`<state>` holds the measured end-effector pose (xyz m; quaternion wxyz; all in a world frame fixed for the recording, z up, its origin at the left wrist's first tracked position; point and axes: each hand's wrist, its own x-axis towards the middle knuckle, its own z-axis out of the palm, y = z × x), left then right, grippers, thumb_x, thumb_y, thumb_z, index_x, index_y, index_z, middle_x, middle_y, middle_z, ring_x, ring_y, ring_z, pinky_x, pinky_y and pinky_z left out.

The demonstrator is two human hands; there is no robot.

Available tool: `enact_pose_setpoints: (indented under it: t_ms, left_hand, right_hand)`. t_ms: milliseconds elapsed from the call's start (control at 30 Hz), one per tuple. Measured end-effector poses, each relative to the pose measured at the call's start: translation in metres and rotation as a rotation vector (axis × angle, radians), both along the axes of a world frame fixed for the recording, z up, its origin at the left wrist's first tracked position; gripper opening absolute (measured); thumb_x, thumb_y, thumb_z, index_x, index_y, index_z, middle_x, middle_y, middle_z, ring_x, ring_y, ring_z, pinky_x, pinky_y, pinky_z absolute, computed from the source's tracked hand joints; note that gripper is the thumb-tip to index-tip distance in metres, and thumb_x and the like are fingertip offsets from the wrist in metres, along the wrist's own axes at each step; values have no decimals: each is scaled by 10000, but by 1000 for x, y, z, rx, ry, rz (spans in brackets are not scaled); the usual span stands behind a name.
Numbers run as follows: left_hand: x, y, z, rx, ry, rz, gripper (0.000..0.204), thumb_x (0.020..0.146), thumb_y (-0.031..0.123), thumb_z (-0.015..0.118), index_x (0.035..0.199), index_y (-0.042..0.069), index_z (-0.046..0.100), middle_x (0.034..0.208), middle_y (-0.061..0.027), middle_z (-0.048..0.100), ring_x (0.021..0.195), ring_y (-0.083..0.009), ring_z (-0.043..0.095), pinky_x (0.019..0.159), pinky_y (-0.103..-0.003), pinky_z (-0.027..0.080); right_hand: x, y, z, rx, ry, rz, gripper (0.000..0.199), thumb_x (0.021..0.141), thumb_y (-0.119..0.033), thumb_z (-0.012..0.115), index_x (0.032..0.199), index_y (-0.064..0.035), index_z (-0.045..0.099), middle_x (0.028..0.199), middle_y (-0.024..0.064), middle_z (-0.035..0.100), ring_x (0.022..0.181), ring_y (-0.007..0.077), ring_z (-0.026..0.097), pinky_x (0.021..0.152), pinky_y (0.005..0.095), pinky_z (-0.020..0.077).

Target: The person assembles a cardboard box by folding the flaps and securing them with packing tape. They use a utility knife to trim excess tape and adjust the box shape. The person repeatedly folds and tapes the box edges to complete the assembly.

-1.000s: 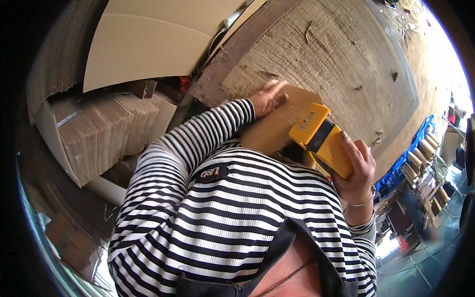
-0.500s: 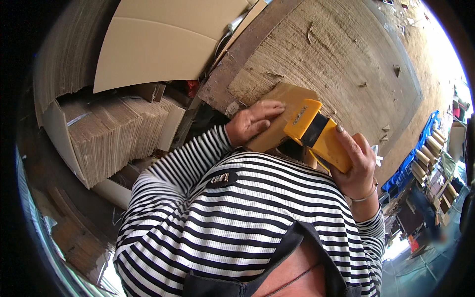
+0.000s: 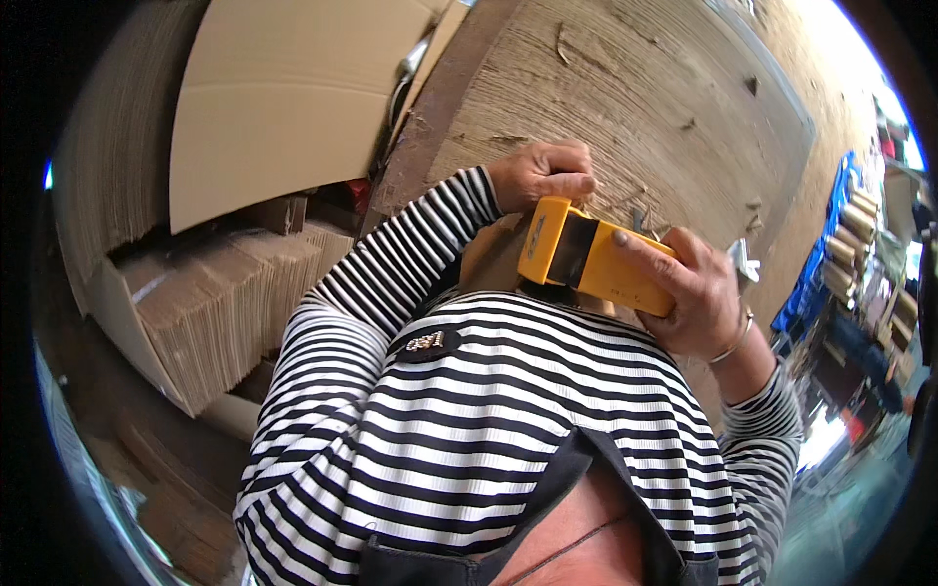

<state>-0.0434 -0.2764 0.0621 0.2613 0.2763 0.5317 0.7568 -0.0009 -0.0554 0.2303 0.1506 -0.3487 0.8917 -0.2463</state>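
My right hand (image 3: 689, 288) is wrapped round a yellow hand tool (image 3: 625, 273) with a black band, perhaps a carton stapler. The tool lies slantwise in front of my striped top, its blunt end to the left. Just beyond that end is my left hand (image 3: 545, 176), its fingers curled closed; what they grip, if anything, is hidden. A brown cardboard piece (image 3: 489, 256) shows below my left wrist, mostly covered by the tool and my forearm. A small silvery part (image 3: 745, 262) sticks out beside my right hand; I cannot tell whether it belongs to the tool.
A worn wooden tabletop (image 3: 625, 88) with small scraps stretches ahead of me. At the left stand a large cardboard sheet (image 3: 283, 98) and a tight stack of cardboard pieces (image 3: 210, 317). Cardboard rolls or tubes (image 3: 848, 239) lie by a blue sheet (image 3: 831, 234) at the right.
My left hand has gone from lying spread on the cardboard to closed fingers farther forward and right. The tool has shifted left in my right hand, and the cardboard is more hidden.
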Motion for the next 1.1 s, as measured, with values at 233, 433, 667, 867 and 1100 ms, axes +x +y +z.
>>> enact_pose_setpoints:
  t_ms: [233,433,667,867,1100]
  left_hand:
    - [10,-13,19,-263,-82,91,208,920,217,562,795,52,570,786,-19,491,759,-139,478,725,-288,418]
    - [23,5,57,-758,506,327,207,863,229,609,782,48,552,790,-99,511,775,-276,503,751,-364,426]
    - [26,-6,54,-766,515,266,224,856,225,632,748,55,533,758,-78,491,778,-251,492,751,-351,420]
    - [32,-20,57,-724,436,228,219,840,215,663,735,60,549,813,-53,506,854,-224,504,815,-352,424]
    - [32,-23,55,-728,426,188,295,907,327,562,765,70,542,815,-43,490,888,-235,496,895,-394,419]
  right_hand:
    - [-4,70,-24,101,61,73,780,530,-128,757,1261,-315,560,714,35,474,570,187,505,491,307,425]
    - [-9,69,-56,-11,-10,13,819,519,-134,774,1278,-332,540,716,35,485,575,189,512,495,318,448]
    - [-35,94,-62,-78,83,113,758,556,-147,782,1263,-303,555,709,48,500,557,220,516,489,324,444]
    - [-33,86,-118,-327,-139,89,679,606,-126,763,1246,-253,576,708,67,530,597,251,558,541,355,467]
    - [-51,57,-173,-301,-409,244,693,671,-159,761,1307,-271,509,856,88,571,737,286,606,682,364,504]
